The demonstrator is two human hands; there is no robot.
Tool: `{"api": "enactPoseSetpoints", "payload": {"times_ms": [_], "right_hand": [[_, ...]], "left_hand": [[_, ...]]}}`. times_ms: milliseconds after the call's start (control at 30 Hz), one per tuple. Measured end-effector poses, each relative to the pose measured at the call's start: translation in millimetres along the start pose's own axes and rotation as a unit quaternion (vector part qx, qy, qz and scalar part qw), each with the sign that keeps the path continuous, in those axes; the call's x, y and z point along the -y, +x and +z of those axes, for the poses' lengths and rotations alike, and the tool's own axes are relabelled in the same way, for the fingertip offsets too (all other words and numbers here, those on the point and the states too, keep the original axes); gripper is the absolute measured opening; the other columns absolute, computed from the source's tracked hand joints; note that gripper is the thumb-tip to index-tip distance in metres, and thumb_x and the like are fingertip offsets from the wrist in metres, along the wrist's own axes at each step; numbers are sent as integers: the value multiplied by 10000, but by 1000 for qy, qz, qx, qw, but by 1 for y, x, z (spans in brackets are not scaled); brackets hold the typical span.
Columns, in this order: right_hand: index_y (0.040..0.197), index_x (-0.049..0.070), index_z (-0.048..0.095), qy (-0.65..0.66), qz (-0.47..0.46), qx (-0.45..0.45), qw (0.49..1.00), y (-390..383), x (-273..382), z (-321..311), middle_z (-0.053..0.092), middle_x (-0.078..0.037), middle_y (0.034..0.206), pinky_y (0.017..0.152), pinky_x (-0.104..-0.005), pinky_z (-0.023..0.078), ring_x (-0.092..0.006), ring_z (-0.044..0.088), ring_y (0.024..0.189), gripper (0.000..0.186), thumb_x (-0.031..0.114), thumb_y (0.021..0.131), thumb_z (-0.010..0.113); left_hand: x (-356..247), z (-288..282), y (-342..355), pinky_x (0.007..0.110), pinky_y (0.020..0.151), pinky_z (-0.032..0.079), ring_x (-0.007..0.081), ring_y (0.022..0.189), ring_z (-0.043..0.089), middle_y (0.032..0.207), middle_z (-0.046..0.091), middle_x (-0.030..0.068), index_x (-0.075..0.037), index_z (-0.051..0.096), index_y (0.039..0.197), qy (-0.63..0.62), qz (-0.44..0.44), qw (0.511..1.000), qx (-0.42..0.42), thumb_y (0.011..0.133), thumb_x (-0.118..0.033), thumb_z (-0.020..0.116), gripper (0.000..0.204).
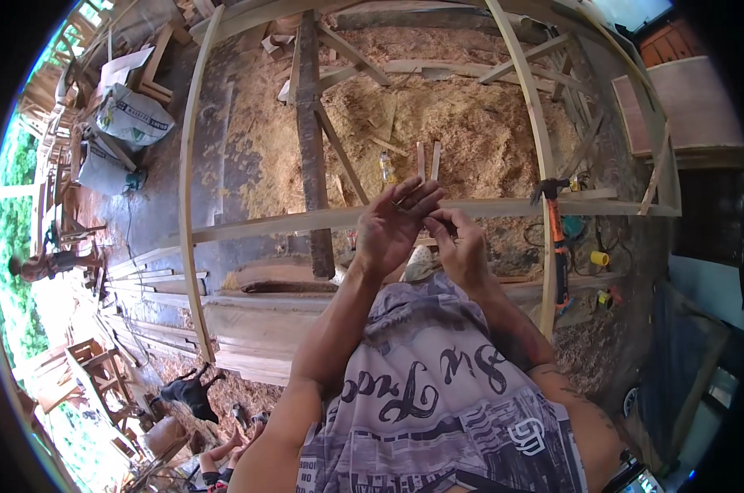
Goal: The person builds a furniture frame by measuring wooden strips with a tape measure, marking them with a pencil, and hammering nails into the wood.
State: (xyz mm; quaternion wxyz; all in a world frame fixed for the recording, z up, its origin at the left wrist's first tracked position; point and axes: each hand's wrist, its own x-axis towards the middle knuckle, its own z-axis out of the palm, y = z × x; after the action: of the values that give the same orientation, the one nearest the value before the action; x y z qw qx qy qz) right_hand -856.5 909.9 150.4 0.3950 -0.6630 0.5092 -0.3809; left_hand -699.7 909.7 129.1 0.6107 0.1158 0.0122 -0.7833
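Observation:
My left hand (391, 228) is turned palm up in front of my chest, its fingers stretched out and slightly bent. Whether anything small lies in its palm is too fine to make out. Close against its fingers, my right hand (462, 251) is closed in a pinch; what it pinches, if anything, is hidden. Both hands are over the crosspiece of a pale wooden frame (298, 222). On the frame's right-hand bar rests a claw hammer (558, 238) with an orange and black handle. Two short wood strips (435, 161) stick out beyond my fingers.
Wood shavings (471, 115) cover the ground ahead, with a dark post (310, 148) and braces among them. Stacked boards (253, 337) lie left of me. A yellow cup-shaped thing (600, 258) is at right. A black dog (189, 397) and another person (47, 264) are farther left.

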Motion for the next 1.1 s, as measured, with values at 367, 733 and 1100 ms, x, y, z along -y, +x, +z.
{"api": "enactPoseSetpoints", "payload": {"times_ms": [367,733,1100], "right_hand": [[1045,-30,634,-30,33,82,996,9,-4,-84,690,-210,906,728,-390,545,-308,702,835,189,86,906,687],[1156,-61,582,-417,273,-115,859,49,-80,-165,581,-258,1201,983,-468,436,-391,551,1140,610,433,836,742],[1364,10,454,-491,227,27,841,8,-228,-204,657,-335,1018,803,-577,484,-514,621,979,641,545,1014,406]], "left_hand": [[26,46,3,413,745,542,346,857,681,1069,668,143,-69,718,1035,885,116,448,60,848,-138,743,201],[6,18,-25,429,795,525,370,916,680,987,698,207,-19,641,1061,788,113,604,-43,903,-96,662,177],[-212,-73,-203,264,778,483,125,826,602,915,684,57,-4,680,1045,471,377,634,-483,932,-141,688,177]]}}
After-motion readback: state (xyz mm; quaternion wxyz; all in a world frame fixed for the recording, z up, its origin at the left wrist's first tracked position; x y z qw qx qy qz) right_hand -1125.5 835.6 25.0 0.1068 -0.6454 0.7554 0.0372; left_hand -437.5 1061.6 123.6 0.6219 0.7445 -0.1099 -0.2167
